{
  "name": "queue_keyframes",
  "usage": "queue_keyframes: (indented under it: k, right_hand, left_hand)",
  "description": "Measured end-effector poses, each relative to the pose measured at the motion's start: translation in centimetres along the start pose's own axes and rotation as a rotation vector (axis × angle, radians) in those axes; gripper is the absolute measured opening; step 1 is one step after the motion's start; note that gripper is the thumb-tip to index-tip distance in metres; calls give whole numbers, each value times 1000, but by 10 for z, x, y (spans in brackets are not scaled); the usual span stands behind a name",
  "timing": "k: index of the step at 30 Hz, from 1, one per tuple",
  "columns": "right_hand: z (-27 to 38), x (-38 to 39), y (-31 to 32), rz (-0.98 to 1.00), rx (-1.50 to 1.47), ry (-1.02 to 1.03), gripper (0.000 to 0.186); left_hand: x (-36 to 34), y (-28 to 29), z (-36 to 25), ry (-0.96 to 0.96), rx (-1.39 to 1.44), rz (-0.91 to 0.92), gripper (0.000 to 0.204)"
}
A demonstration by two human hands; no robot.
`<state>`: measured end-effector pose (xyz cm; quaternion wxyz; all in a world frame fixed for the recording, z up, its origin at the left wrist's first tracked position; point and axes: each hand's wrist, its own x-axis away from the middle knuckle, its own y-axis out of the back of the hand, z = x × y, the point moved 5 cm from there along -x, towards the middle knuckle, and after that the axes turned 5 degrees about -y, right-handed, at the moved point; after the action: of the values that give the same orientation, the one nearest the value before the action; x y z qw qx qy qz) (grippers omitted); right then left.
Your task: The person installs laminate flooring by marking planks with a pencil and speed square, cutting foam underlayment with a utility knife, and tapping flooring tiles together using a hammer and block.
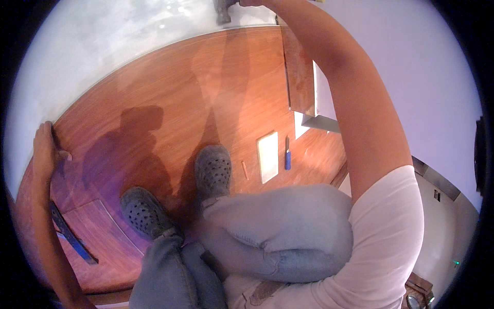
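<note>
- Two bare hands at work, seen from above through a fisheye lens, on wood-look laminate flooring.
- Left hand at the far left, fingers curled over the outer edge of the reddish-brown floor panel, gripping that edge where it meets the pale grey subfloor.
- Right hand at the very top edge, mostly cut off; fingers out of sight, so clenched or released cannot be told.
- Dark hammer-like tool just beside the right hand at the top, touching or nearly touching it; blurred, grip not visible.
- Right arm stretched long up the right side, short white sleeve at the shoulder.
- Left forearm running down the left rim toward the lower edge.
- Dark flat bar with a blue strip lying on the boards just beside the left forearm.
- Crouched pose: grey trousers bent at the knees, two dark perforated clogs planted on the laminate at centre.
- Small pale rectangular block lying on the floor right of the shoes.
- Blue-handled knife just beside that block, apart from it.
- Thin orange pencil between the right shoe and the block.
- Loose laminate plank standing upright near the right arm, against a pale lilac wall.
- Shadow of the crouched body falling across the boards at centre left.
</note>
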<state>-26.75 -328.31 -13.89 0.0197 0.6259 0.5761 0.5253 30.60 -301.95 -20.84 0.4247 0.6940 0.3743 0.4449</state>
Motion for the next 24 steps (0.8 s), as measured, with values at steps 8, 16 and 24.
queue_keyframes:
  k: [8,16,24]
  right_hand:
    - [-12,-13,-25,11,30,14,26]
    - [-19,12,-53,-81,-346,-35,38]
    - [-7,38,-116,-111,-946,-28,43]
  left_hand:
    - [4,12,-19,52,-4,-34,101]
    - [-11,14,-14,176,91,174,84]
    - [-34,15,-5,211,502,204,51]
